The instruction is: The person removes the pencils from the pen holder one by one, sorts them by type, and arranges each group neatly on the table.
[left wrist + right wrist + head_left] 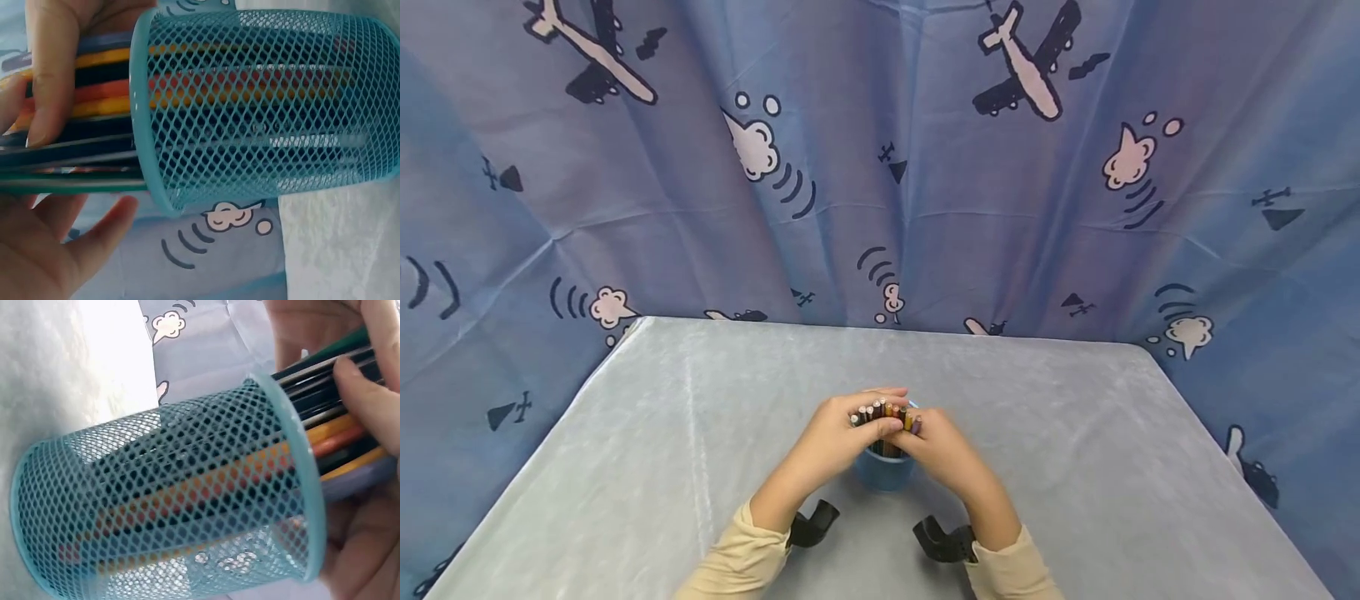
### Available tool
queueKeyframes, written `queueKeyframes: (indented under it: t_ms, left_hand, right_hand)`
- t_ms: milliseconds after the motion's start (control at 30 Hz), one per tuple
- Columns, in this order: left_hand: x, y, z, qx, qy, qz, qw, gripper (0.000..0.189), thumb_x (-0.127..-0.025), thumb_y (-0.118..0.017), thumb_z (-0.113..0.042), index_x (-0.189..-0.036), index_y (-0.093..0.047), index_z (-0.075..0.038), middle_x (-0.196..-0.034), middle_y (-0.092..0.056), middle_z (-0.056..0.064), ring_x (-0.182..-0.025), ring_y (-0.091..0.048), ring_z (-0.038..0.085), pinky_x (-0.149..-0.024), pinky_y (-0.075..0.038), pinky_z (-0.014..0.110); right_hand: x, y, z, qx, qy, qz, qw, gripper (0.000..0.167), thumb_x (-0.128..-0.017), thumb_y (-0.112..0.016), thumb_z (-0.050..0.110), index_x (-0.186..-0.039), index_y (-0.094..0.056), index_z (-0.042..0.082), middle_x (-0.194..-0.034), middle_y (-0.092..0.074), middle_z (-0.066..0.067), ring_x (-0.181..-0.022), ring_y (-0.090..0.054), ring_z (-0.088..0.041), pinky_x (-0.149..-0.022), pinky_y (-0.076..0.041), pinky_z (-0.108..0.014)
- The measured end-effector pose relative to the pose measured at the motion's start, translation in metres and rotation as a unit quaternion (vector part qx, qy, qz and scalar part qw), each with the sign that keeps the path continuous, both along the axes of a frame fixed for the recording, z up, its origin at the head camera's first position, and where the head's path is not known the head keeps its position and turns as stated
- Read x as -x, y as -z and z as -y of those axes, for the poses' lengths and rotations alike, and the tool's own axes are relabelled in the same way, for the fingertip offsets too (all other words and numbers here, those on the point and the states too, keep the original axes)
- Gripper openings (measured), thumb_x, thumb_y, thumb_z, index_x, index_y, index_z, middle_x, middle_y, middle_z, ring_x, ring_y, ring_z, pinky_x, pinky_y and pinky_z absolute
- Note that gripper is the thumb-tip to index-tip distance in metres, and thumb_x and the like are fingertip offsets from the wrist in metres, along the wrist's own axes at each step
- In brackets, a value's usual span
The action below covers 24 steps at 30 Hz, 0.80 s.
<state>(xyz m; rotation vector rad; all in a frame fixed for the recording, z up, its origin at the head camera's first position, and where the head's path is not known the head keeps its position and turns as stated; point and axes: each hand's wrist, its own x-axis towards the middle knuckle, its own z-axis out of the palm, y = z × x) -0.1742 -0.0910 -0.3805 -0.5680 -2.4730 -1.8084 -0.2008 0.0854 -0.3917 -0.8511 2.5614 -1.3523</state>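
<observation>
Pencils (106,90) point up, near vertical, in cup (883,477).

This is a curtained-off tabletop spot, room type unclear: airplane-printed blue curtain (865,167) surrounds a pale grey table (1037,433).

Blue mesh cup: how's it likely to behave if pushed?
The cup might tip if pushed high, since pencils stand above its rim. Its open mesh wall shows an even shape, so it's probably stiff and light for its size. Being round, it could roll if knocked over.
</observation>
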Motion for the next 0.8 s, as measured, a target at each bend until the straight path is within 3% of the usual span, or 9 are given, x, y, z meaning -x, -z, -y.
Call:
queueKeyframes:
  t_ms: [133,333,533,667,800]
  left_hand:
    - [-0.001,0.0,0.001,-0.025,0.019,0.016,0.9994,0.025,-0.091,-0.071,-0.017,-0.115,-0.075,-0.01,-0.131,-0.068,0.003,-0.127,-0.06,0.021,-0.103,-0.05,0.027]
    - [0.001,-0.002,-0.001,-0.038,0.051,0.019,0.9978,0.028,-0.094,-0.067,-0.02,-0.12,-0.073,-0.011,-0.13,-0.068,0.004,-0.127,-0.061,0.02,-0.099,-0.051,0.022]
    - [0.003,-0.002,0.002,-0.027,0.064,0.028,0.9972,0.035,-0.096,-0.065,-0.02,-0.13,-0.066,-0.008,-0.135,-0.064,0.009,-0.126,-0.061,0.025,-0.097,-0.05,0.02]
    - [0.003,-0.005,0.015,0.025,0.065,0.044,0.9966,0.04,-0.098,-0.063,-0.022,-0.137,-0.061,-0.014,-0.14,-0.061,0.006,-0.131,-0.055,0.026,-0.104,-0.049,0.036]
    - [0.004,-0.007,0.021,0.053,0.055,0.042,0.9962,0.037,-0.098,-0.063,-0.018,-0.134,-0.063,-0.013,-0.137,-0.063,0.004,-0.138,-0.049,0.027,-0.114,-0.038,0.054]
  right_hand:
    - [0.001,-0.001,0.002,-0.015,-0.016,0.003,0.9997,0.024,-0.1,-0.058,0.016,-0.095,-0.073,-0.002,-0.077,-0.068,-0.012,-0.065,-0.048,-0.005,-0.061,-0.044,-0.021]
    - [0.0,-0.001,0.0,0.024,-0.036,0.024,0.9988,0.02,-0.098,-0.061,0.01,-0.101,-0.071,-0.006,-0.086,-0.072,-0.017,-0.069,-0.053,-0.003,-0.066,-0.049,-0.021]
    - [0.002,0.001,-0.001,0.055,-0.027,0.043,0.9972,0.018,-0.097,-0.062,0.008,-0.092,-0.071,-0.007,-0.088,-0.072,-0.02,-0.07,-0.056,-0.006,-0.066,-0.051,-0.023]
    - [0.002,0.001,0.0,0.068,-0.017,0.056,0.996,0.021,-0.096,-0.064,0.01,-0.103,-0.07,-0.01,-0.095,-0.072,-0.024,-0.078,-0.064,-0.017,-0.07,-0.056,-0.026]
    - [0.004,0.003,0.001,0.073,-0.017,0.063,0.9952,0.023,-0.094,-0.066,0.009,-0.106,-0.069,-0.011,-0.096,-0.072,-0.025,-0.08,-0.065,-0.018,-0.071,-0.057,-0.027]
